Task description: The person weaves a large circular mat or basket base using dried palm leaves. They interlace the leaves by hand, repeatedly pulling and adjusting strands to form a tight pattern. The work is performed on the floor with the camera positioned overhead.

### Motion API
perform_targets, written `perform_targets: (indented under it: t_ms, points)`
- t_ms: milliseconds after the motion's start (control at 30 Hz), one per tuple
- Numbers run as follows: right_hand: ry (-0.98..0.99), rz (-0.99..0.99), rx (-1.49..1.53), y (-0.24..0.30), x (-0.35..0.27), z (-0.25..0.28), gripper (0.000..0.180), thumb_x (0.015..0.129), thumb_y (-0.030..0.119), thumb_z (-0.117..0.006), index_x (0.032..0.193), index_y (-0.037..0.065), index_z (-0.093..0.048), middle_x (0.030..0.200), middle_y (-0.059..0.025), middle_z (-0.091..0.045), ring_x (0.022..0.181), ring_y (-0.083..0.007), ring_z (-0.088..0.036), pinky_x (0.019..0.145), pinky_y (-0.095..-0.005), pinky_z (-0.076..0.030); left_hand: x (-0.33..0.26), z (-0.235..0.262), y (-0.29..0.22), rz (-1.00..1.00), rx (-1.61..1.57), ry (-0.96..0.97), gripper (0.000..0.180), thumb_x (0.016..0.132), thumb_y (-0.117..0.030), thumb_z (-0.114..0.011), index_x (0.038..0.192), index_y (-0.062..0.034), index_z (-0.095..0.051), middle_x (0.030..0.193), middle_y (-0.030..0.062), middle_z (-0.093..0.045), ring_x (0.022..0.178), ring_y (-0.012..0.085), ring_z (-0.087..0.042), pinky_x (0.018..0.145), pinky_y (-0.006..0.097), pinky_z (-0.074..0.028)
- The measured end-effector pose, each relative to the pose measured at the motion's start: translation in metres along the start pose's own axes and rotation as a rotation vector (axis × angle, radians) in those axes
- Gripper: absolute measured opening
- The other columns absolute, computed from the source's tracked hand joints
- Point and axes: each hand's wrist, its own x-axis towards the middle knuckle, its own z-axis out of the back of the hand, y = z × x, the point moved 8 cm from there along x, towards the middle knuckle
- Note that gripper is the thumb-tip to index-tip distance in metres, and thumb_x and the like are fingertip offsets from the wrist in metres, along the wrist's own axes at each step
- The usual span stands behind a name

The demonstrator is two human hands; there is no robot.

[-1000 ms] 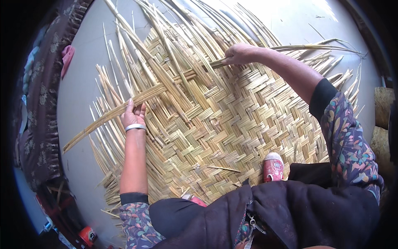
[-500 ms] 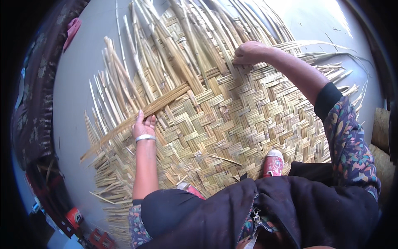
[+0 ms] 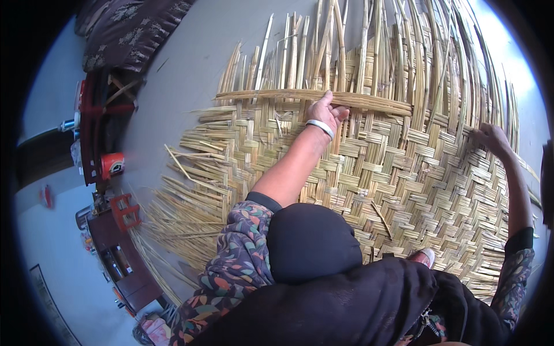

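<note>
A large woven reed mat (image 3: 398,167) lies under my hands, with long loose reed strips (image 3: 367,52) standing out from its far side. Across these runs a flat bundle of reed strips (image 3: 271,93), at the edge of the weave. My left hand (image 3: 328,114), with a pale bracelet (image 3: 321,127) at the wrist, rests on the middle of this bundle, thumb and fingers apart. Farther right, my right hand (image 3: 491,139) is closed at the border of the weave, apparently pinching a reed strip; its fingertips are partly hidden. A short loose reed piece (image 3: 381,219) lies on the mat.
Uneven reed ends (image 3: 173,210) fan out at the mat's left side over the grey floor (image 3: 190,69). On the left stand a red can (image 3: 112,165), a small red stool (image 3: 125,211) and dark furniture (image 3: 124,259). My shoe (image 3: 423,257) is on the mat.
The view has turned left, so mat and hands appear farther right, and the furniture on the left shows more. Both hands stay at about the same places on the reeds.
</note>
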Motion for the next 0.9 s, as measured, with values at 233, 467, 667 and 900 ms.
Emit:
perform_targets:
  t_ms: [233, 467, 667, 900]
  points:
    - [-0.025, -0.01, -0.033, -0.008, -0.002, 0.006, 0.036, 0.086, 0.035, -0.056, 0.069, 0.003, -0.056, 0.06, -0.0077, -0.052, 0.056, -0.0173, -0.048, 0.054, -0.0366, -0.038, -0.012, 0.009, -0.036, -0.121, 0.066, -0.224, 0.021, 0.092, -0.023, -0.054, 0.1, -0.0037, -0.05, 0.079, 0.0106, -0.057, 0.064, 0.0213, -0.061, 0.048, 0.03, -0.054]
    - [-0.114, 0.067, 0.05, -0.011, 0.0, 0.008, 0.035, 0.087, 0.033, -0.057, 0.07, 0.002, -0.054, 0.059, -0.0079, -0.049, 0.055, -0.0167, -0.046, 0.053, -0.0355, -0.037, 0.0, 0.066, -0.069, -0.158, 0.026, -0.346, 0.023, 0.092, -0.028, -0.053, 0.099, -0.0055, -0.053, 0.085, 0.0086, -0.061, 0.07, 0.0203, -0.061, 0.047, 0.025, -0.05]
    - [-0.074, 0.113, -0.021, 0.008, 0.0, 0.003, 0.035, 0.088, 0.037, -0.054, 0.081, 0.004, -0.06, 0.071, -0.0105, -0.06, 0.067, -0.0232, -0.058, 0.061, -0.0393, -0.043, 0.012, 0.09, -0.084, -0.207, 0.101, -0.396, 0.028, 0.092, -0.029, -0.053, 0.103, -0.0038, -0.05, 0.089, 0.0097, -0.06, 0.069, 0.0212, -0.059, 0.052, 0.032, -0.05]
    - [0.042, -0.018, -0.116, 0.023, 0.002, -0.001, 0.04, 0.091, 0.046, -0.048, 0.085, 0.008, -0.061, 0.073, -0.0083, -0.06, 0.069, -0.0231, -0.058, 0.064, -0.0405, -0.045, -0.021, 0.046, -0.05, -0.043, 0.734, -0.204, 0.043, 0.092, -0.047, -0.049, 0.089, -0.0041, -0.056, 0.062, 0.0058, -0.059, 0.055, 0.0178, -0.06, 0.042, 0.027, -0.043]
